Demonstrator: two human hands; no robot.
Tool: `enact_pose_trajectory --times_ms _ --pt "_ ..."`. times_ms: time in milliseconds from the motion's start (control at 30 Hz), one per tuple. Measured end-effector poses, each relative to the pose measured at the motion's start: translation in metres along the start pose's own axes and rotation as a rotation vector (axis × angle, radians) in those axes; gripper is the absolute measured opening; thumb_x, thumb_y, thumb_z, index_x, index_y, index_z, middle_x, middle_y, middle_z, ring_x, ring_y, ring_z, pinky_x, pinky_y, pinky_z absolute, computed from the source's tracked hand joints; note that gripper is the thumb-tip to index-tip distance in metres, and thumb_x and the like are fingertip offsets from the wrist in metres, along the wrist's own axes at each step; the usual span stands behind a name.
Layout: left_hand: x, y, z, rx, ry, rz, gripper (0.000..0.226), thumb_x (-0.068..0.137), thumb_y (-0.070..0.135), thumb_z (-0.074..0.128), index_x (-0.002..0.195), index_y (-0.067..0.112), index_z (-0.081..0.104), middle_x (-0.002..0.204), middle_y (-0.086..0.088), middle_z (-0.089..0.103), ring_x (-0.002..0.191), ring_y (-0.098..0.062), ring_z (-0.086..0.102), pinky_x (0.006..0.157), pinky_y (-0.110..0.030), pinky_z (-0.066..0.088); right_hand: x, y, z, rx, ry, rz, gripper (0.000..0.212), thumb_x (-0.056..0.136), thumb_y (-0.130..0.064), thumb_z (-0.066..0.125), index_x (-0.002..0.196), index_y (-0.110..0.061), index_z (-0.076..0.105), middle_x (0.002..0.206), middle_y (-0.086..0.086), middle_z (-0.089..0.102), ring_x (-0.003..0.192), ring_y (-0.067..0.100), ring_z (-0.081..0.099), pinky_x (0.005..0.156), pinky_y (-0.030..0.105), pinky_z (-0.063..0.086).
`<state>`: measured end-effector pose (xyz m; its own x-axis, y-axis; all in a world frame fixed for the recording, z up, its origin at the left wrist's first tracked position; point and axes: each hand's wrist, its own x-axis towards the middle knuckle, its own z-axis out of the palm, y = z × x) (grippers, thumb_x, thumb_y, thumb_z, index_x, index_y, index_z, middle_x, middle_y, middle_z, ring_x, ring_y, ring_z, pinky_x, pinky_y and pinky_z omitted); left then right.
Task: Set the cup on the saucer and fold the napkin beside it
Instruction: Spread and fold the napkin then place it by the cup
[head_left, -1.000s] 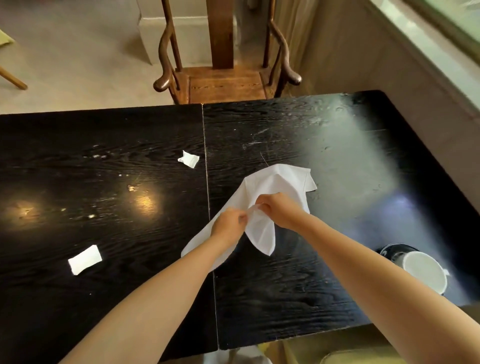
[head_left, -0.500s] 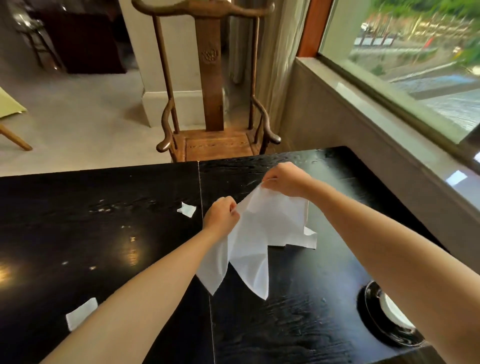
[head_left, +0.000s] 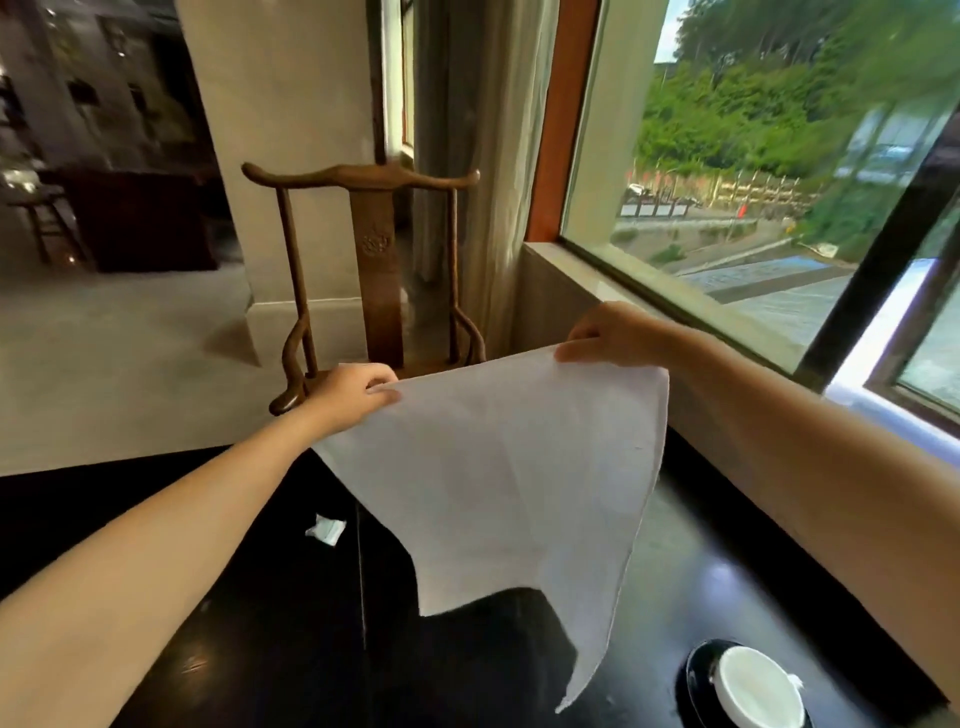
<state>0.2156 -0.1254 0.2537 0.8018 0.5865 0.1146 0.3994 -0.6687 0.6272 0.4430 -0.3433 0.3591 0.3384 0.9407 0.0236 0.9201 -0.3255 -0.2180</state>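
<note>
A white cloth napkin (head_left: 509, 478) hangs spread out in the air above the black table (head_left: 260, 597). My left hand (head_left: 353, 387) pinches its upper left corner and my right hand (head_left: 613, 332) pinches its upper right corner. Its lower edge dangles unevenly, with one point reaching down at the right. The white cup (head_left: 758, 688) stands on the dark saucer (head_left: 696, 670) at the bottom right, near the table's front edge, partly cut off by the frame.
A crumpled scrap of white paper (head_left: 326, 529) lies on the table left of the napkin. A wooden armchair (head_left: 374, 249) stands behind the table. A window ledge (head_left: 675, 306) runs along the right side.
Both hands rose and moved apart, lifting the napkin off the table and stretching it flat by its top corners. The view tilted upward, so more of the chair and window shows.
</note>
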Motion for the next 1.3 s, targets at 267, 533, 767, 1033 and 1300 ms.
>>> enact_pose_trajectory --times_ms 267,533,767,1033,1300 --pt "-0.024 0.03 -0.061 0.341 -0.368 0.133 0.008 0.083 0.027 0.068 0.077 0.033 0.066 0.088 0.012 0.067 0.085 -0.002 0.059 0.076 -0.012 0.04 -0.062 0.017 -0.028 0.04 -0.355 0.067 0.021 0.08 -0.042 0.068 0.069 -0.024 0.066 0.055 -0.017 0.058 0.048 -0.01 0.051 0.052 0.007 0.04" --pt "-0.019 0.009 -0.069 0.344 -0.39 0.045 0.018 0.079 0.019 0.073 0.068 0.033 0.068 0.081 0.002 0.068 0.058 -0.006 0.06 0.052 -0.019 0.049 -0.068 0.059 0.001 0.103 -0.675 0.246 0.005 0.081 -0.018 0.07 0.084 -0.014 0.071 0.078 0.0 0.068 0.069 0.009 0.062 0.068 0.019 0.049" --pt "0.052 0.011 -0.022 0.426 -0.212 -0.13 0.007 0.08 0.02 0.072 0.085 0.016 0.073 0.089 -0.002 0.067 0.087 -0.017 0.058 0.076 -0.028 0.045 -0.009 0.1 0.04 -0.183 -0.282 0.455 0.026 0.078 -0.027 0.069 0.094 -0.006 0.072 0.074 0.007 0.059 0.072 0.022 0.054 0.051 0.021 0.036" --pt "0.09 0.034 -0.042 0.446 0.234 0.036 0.008 0.084 0.019 0.065 0.086 0.015 0.072 0.094 -0.008 0.068 0.091 -0.028 0.061 0.082 -0.047 0.053 0.002 0.127 0.019 0.175 0.391 0.6 0.019 0.075 -0.02 0.066 0.087 -0.008 0.075 0.089 0.02 0.069 0.085 0.034 0.066 0.068 0.032 0.046" --pt "0.063 0.027 -0.028 0.494 0.364 0.245 0.012 0.085 0.009 0.062 0.088 0.009 0.074 0.091 -0.011 0.07 0.094 -0.03 0.057 0.078 -0.043 0.05 -0.037 0.141 0.058 0.081 0.546 0.312 0.019 0.085 -0.018 0.063 0.099 -0.017 0.075 0.095 0.018 0.074 0.092 0.033 0.067 0.07 0.034 0.046"
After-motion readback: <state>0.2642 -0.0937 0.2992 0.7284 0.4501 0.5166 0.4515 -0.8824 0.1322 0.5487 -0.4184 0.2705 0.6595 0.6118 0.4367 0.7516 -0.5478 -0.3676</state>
